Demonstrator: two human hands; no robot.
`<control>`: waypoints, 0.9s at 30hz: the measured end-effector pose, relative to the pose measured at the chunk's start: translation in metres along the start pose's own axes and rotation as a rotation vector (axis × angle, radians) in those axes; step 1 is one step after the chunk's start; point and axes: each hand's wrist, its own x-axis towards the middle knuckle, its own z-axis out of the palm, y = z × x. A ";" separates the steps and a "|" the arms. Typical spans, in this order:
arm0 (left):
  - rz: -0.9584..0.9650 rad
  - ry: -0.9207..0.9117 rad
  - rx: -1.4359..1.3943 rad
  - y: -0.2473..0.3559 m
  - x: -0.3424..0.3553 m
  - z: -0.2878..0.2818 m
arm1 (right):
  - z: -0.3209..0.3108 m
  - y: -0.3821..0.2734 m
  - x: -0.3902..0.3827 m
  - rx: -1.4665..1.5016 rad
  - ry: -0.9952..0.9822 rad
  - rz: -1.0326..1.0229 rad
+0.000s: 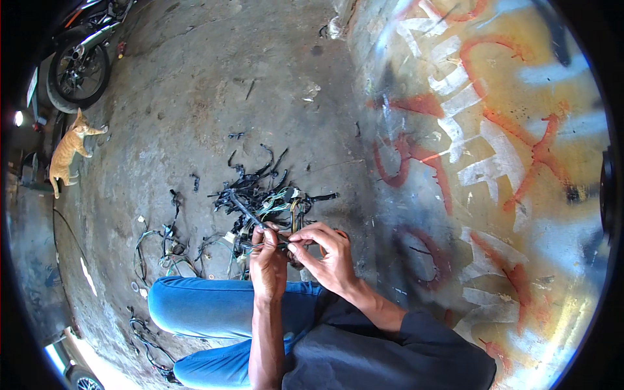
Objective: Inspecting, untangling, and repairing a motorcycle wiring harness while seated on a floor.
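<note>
My left hand (267, 265) is closed around a wiring harness (244, 208), whose black-wrapped length sticks up and left from between thumb and fingers. Close by on its right, my right hand (329, 261) pinches thin wires of the same bundle between thumb and fingertips. The exact spot of the pinch is partly hidden by the fingers. Just beyond both hands lies a tangled pile of black wrapping scraps (261, 177), with green and pale wires (278, 203) among them. An orange loop (343, 234) shows behind my right hand; what it belongs to is hidden.
More wires with connectors (170, 242) lie on the concrete floor at the left, and another cable bundle (153, 348) beside my knees. An orange cat (67, 153) is at far left, below a motorcycle wheel (79, 73). A painted wall (481, 162) rises at right.
</note>
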 end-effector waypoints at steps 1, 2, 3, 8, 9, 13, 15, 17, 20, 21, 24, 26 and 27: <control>0.002 -0.006 0.017 0.001 0.001 -0.003 | 0.001 0.000 0.000 0.014 -0.004 0.007; 0.013 -0.011 0.022 0.001 0.000 -0.005 | 0.001 -0.001 -0.001 0.022 -0.028 0.020; 0.025 -0.015 0.028 0.001 -0.001 -0.006 | 0.002 -0.001 -0.001 0.031 -0.052 0.032; 0.044 -0.019 0.001 -0.002 0.000 -0.003 | 0.003 0.005 -0.003 0.088 -0.051 0.032; 0.029 -0.016 0.011 -0.002 -0.001 -0.003 | 0.004 0.006 -0.002 0.089 -0.052 0.032; 0.043 -0.023 0.018 -0.004 0.000 -0.007 | 0.003 0.004 0.002 0.070 -0.054 0.036; 0.035 -0.017 0.007 -0.003 -0.001 -0.006 | 0.003 0.002 0.002 0.060 -0.060 0.050; 0.029 -0.010 -0.002 -0.003 -0.001 -0.003 | 0.005 0.001 0.002 0.099 -0.044 0.114; 0.021 -0.029 0.035 -0.003 -0.002 -0.002 | 0.006 0.004 0.002 0.185 -0.015 0.181; 0.020 -0.029 0.035 -0.003 -0.003 -0.002 | 0.006 0.007 0.002 0.185 -0.014 0.181; 0.016 0.009 0.064 -0.001 -0.003 0.001 | 0.004 0.015 0.003 0.299 -0.071 0.278; 0.040 -0.024 0.103 -0.001 -0.004 0.001 | 0.002 0.014 0.004 0.282 -0.159 0.319; 0.042 -0.022 0.105 -0.001 -0.003 0.001 | 0.002 0.013 0.006 0.285 -0.160 0.319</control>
